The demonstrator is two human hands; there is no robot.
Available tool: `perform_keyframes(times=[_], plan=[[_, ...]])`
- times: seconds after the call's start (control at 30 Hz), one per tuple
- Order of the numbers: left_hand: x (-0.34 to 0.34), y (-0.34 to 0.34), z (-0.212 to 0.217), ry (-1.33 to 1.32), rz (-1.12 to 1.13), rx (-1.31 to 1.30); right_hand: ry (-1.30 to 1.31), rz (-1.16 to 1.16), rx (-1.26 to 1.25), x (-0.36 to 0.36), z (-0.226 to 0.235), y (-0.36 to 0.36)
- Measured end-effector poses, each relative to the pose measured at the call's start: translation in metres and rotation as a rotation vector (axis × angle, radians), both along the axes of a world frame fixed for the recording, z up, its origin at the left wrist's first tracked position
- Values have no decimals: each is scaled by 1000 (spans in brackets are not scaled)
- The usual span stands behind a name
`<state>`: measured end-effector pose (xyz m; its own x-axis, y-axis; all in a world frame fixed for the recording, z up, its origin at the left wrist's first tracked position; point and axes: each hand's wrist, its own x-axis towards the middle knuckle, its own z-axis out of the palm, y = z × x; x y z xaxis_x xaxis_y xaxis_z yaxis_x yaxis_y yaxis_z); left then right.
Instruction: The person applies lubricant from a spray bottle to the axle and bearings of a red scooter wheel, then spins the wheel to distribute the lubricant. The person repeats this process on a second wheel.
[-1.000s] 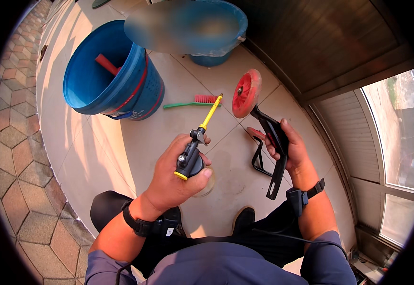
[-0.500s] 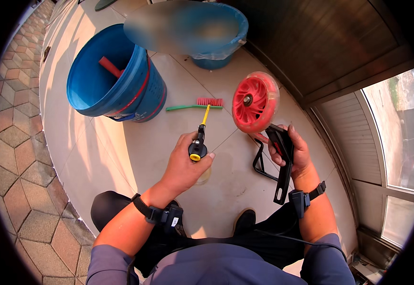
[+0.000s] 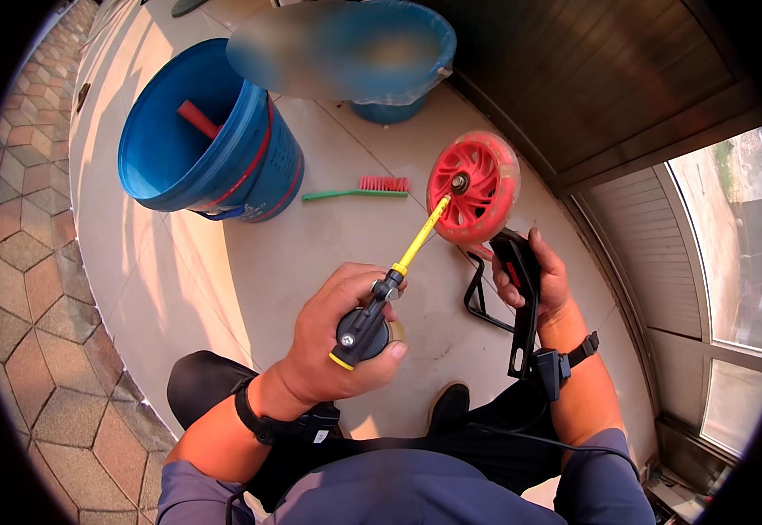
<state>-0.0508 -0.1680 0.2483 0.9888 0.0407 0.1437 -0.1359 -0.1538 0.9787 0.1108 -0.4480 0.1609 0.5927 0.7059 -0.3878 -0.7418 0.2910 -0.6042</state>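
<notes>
My left hand (image 3: 333, 337) is closed round an oil can (image 3: 366, 331) with a black pump head and a long yellow spout. The spout's tip reaches the red spoked wheel (image 3: 477, 197) just below its hub; whether it touches cannot be told. My right hand (image 3: 549, 276) grips the black slotted bracket (image 3: 528, 297) that carries this wheel, holding it raised, with the wheel pointing away from me. A bent black metal bar (image 3: 479, 302) shows beside the bracket, under the wheel.
A blue bucket (image 3: 258, 188) with a red handle inside stands at the far left. A brush (image 3: 372, 186) with red bristles and a green handle lies on the tiles. Farther back is a blue basin (image 3: 390, 114), partly blurred. A dark panelled wall (image 3: 600, 96) runs along the right.
The oil can has come closer to me and tilted, its spout swinging right from over the brush to the wheel's hub area. The right hand and wheel have hardly moved.
</notes>
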Motion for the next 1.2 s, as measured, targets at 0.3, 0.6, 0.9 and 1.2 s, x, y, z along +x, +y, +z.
perform_keyframes(times=[0.3, 0.6, 0.9, 1.2], plan=[[1, 1, 0, -51, 26, 77, 53, 74, 12, -7, -5, 5], [2, 1, 1, -41, 17, 71, 50, 62, 60, -11, -11, 10], [6, 3, 5, -125, -23, 129, 122, 109, 172, -21, -18, 18], [-2, 10, -6, 65, 177, -43, 58, -23, 259, -3, -14, 4]])
